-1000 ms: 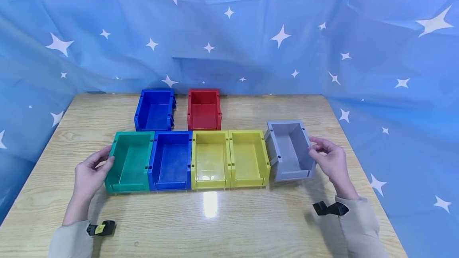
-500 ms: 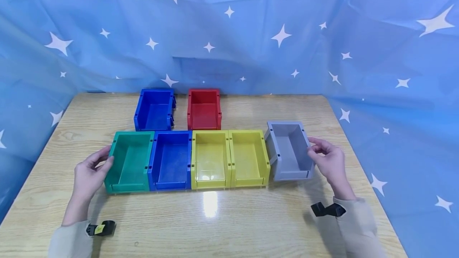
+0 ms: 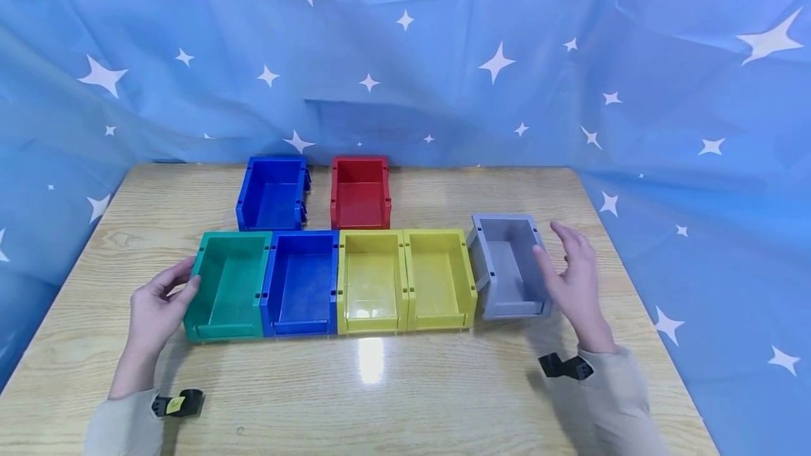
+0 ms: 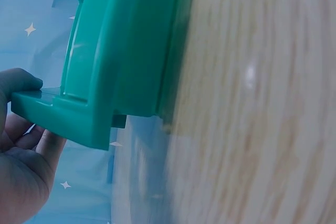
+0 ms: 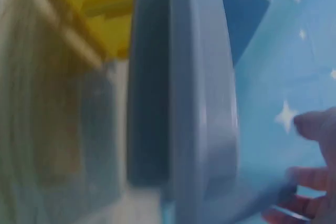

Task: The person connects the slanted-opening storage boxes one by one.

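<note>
A green storage bin (image 3: 231,290) stands at the left end of the front row in the head view. My left hand (image 3: 158,308) pinches its left rim, thumb on one side and fingers on the other, as the left wrist view shows. Against it sits a blue bin (image 3: 307,283), then two yellow bins, the left one (image 3: 372,276) and the right one (image 3: 437,276). At the right end a grey bin (image 3: 510,273) stands slightly tilted beside the yellow one. My right hand (image 3: 573,287), thumb and fingers spread, is at its right side; the right wrist view shows the fingers off its wall.
Behind the row, another blue bin (image 3: 274,195) and a red bin (image 3: 361,199) stand near the back edge of the wooden table (image 3: 431,393). A blue star-patterned cloth (image 3: 405,62) hangs behind the table and along its sides.
My right hand has let go of the grey bin's right rim, its fingers spreading and rising. The left hand keeps its grip, and the bins stay in place.
</note>
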A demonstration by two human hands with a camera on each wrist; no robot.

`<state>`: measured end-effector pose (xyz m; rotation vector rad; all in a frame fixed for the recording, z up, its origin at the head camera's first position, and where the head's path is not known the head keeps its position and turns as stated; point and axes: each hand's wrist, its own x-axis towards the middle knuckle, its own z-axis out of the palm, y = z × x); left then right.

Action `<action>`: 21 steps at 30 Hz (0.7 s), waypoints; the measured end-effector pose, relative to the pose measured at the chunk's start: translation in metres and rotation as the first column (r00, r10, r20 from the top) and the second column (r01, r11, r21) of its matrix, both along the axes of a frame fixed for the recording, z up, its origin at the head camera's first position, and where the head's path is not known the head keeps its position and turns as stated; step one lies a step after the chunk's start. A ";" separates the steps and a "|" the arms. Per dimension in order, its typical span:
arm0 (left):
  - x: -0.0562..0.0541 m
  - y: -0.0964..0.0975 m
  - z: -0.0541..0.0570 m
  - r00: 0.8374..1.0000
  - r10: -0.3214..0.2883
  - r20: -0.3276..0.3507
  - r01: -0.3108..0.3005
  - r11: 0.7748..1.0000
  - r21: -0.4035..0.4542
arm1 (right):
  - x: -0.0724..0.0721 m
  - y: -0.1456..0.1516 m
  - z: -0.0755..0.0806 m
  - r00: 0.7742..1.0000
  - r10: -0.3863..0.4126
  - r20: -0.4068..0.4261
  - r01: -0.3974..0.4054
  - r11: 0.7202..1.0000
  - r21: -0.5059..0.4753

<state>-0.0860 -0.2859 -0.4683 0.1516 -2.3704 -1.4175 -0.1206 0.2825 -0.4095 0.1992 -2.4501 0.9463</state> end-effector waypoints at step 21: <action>0.000 0.000 -0.001 1.000 -0.008 -0.015 0.008 1.000 0.021 | -0.017 -0.082 0.019 0.888 0.270 0.373 -0.430 0.775 0.462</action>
